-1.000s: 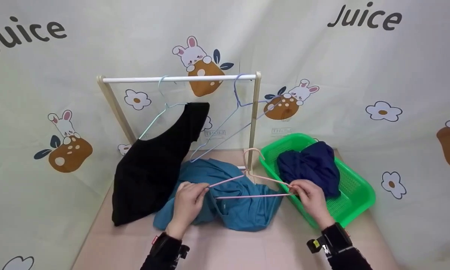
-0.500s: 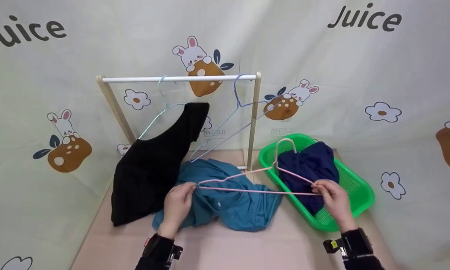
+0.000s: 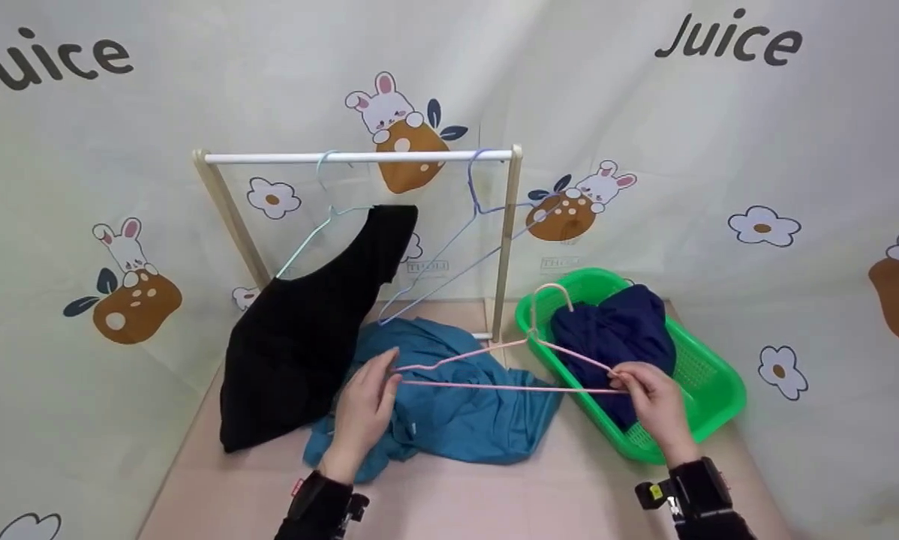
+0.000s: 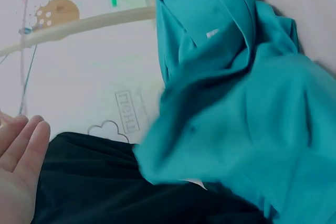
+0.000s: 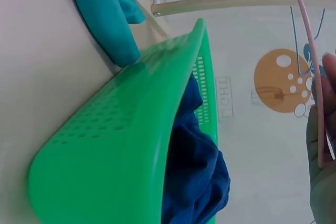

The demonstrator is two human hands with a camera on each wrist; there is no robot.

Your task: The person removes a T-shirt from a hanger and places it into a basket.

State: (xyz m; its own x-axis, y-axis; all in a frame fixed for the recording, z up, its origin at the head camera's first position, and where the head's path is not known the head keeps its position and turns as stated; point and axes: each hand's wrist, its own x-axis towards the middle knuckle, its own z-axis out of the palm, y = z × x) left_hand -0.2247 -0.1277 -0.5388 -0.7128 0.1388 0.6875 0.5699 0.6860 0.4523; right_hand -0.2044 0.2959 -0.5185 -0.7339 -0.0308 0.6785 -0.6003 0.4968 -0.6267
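My right hand (image 3: 650, 401) pinches the right end of a pink clothes hanger (image 3: 494, 387), held in the air with its hook upward. The hanger's pink wire also shows in the right wrist view, lying along the right hand (image 5: 323, 145). At the hanger's left end is my left hand (image 3: 365, 405), thumb and fingers apart; the left wrist view shows the fingers of the left hand (image 4: 23, 156) straight. Below the hanger, a teal garment (image 3: 487, 427) lies crumpled on the table. A black garment (image 3: 292, 352) hangs from a mint hanger (image 3: 303, 246) to the left.
A rack (image 3: 269, 159) with a white bar and wooden posts stands behind. On its right end hangs a bare lavender-blue hanger (image 3: 473, 202). To the right, a green basket (image 3: 720, 375) holds a navy garment (image 3: 622, 330). A printed curtain (image 3: 720, 135) backs the pink table (image 3: 494, 502).
Both hands first moved apart, the hanger sliding right; now they are slightly closer. The left fingers have spread from their pinch on the hanger. Part of the teal garment has slumped toward the front.
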